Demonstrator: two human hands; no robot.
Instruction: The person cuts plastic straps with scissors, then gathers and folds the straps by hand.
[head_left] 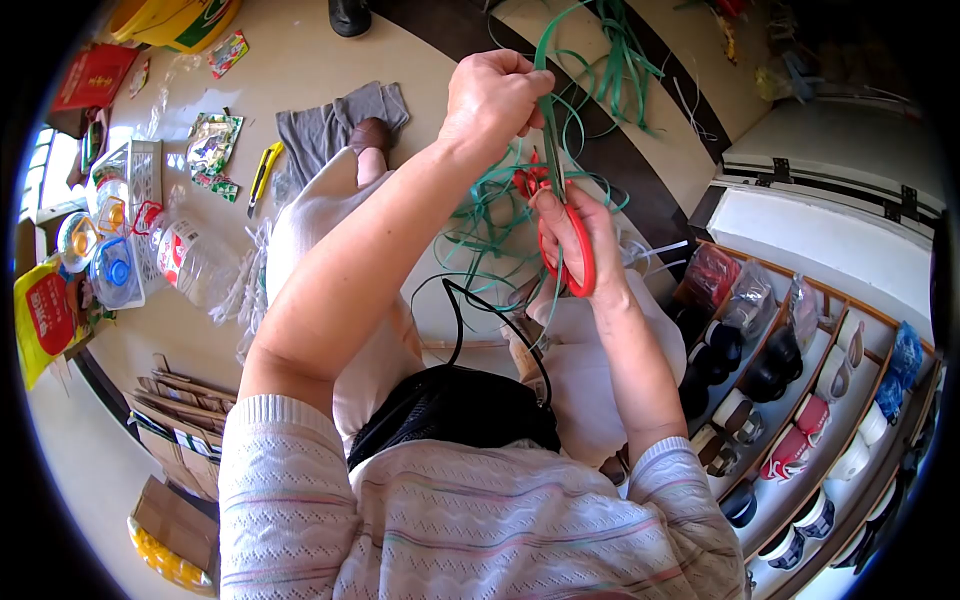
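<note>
Strap point(543, 52) (green) in left fingers point(522, 86), scissors point(583, 245) alongside

Scissors point(584, 272) up by a green strip point(546, 48)

L hand point(489, 100) is up high & pinches the green strip. R hand point(575, 225) is a bit lower, w/ fingers on the red handles of the scissors. The blades point up, close to L hand; can't tell if they touch the strip. More thin green strips point(480, 235) lie in a mess below the hands, & a big bunch point(625, 75) is on the floor up top. On the left side: a yellow knife point(264, 176), a gray cloth point(345, 112) & a big clear bottle point(192, 265). Lots of shoes point(790, 450) sit in a rack point(828, 398), bottom right.
</note>
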